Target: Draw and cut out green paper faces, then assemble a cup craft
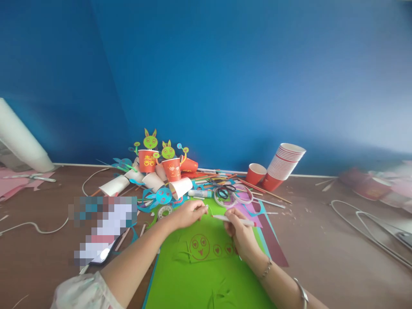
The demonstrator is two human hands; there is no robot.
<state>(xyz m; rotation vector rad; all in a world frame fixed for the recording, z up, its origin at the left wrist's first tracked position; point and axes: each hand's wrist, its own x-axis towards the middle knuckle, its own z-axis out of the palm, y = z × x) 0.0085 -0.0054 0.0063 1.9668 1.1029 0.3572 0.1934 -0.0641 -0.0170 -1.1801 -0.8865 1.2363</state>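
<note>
My right hand grips a white marker with red at its ends, its left end pointing toward my left hand. My left hand has its fingertips pinched together; a thin pale curl shows beside them, too small to make out. Both hands are over a large sheet of green paper. On it lies a green paper piece with a round face and two small circles with hearts drawn in red. Thin green paper scraps lie nearer to me.
Paper-cup rabbit figures stand at the back left among loose white cups. Scissors, tape rolls and a glue stick lie behind the hands. A leaning cup stack stands at the right, a phone at the left.
</note>
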